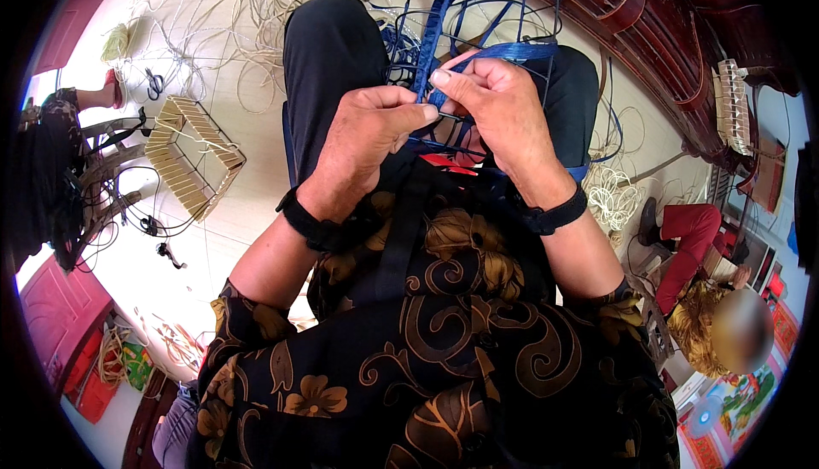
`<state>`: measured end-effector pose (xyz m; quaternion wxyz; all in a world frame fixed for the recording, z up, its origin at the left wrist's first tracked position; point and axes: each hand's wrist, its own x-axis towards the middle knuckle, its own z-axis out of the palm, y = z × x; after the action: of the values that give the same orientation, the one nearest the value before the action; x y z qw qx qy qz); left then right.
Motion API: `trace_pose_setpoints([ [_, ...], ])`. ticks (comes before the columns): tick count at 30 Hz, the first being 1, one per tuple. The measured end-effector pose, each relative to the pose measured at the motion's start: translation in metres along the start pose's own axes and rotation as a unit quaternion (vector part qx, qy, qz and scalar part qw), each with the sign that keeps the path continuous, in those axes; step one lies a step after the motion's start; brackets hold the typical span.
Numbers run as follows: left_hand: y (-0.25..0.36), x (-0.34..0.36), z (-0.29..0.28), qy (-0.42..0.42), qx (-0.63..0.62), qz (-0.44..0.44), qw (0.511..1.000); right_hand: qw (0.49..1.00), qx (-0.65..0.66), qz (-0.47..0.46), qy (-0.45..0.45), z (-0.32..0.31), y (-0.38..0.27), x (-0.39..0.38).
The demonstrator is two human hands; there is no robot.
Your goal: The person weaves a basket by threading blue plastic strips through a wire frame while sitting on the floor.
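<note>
Blue strip (516, 51) pinched in both hands at wire frame (437, 25), frame held between the knees.
Left hand (363, 136): thumb and forefinger closed on strip at the near end of the blue-wrapped bar; exact contact partly hidden. Right hand (503, 110): strip clamped between thumb and fingers, just beside the left fingertips. Strip run out over the frame's right side. Cream-wrapped frame (173, 172) set on the floor to the left, well apart.
</note>
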<state>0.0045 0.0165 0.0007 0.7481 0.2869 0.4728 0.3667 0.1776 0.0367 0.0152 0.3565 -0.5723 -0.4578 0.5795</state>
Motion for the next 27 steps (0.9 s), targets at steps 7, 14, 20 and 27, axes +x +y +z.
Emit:
trace_pose_setpoints([
  [7, -0.0012, 0.0014, -0.0039, -0.021, -0.003, 0.003, 1.000, 1.000, -0.004, 0.021, 0.002, 0.0005, -0.0053, 0.0006],
  [14, 0.0003, -0.0007, -0.0017, -0.010, -0.014, 0.004, 1.000, 1.000, 0.013, 0.018, 0.005, -0.0005, 0.0020, 0.0027],
  [20, 0.0007, -0.0006, -0.0014, -0.012, -0.006, 0.012, 1.000, 0.999, 0.008, 0.033, 0.009, -0.0004, 0.0001, 0.0023],
  [27, 0.0013, -0.0015, -0.0018, -0.021, -0.005, 0.022, 1.000, 1.000, -0.017, 0.019, 0.013, -0.0007, 0.0011, 0.0032],
])
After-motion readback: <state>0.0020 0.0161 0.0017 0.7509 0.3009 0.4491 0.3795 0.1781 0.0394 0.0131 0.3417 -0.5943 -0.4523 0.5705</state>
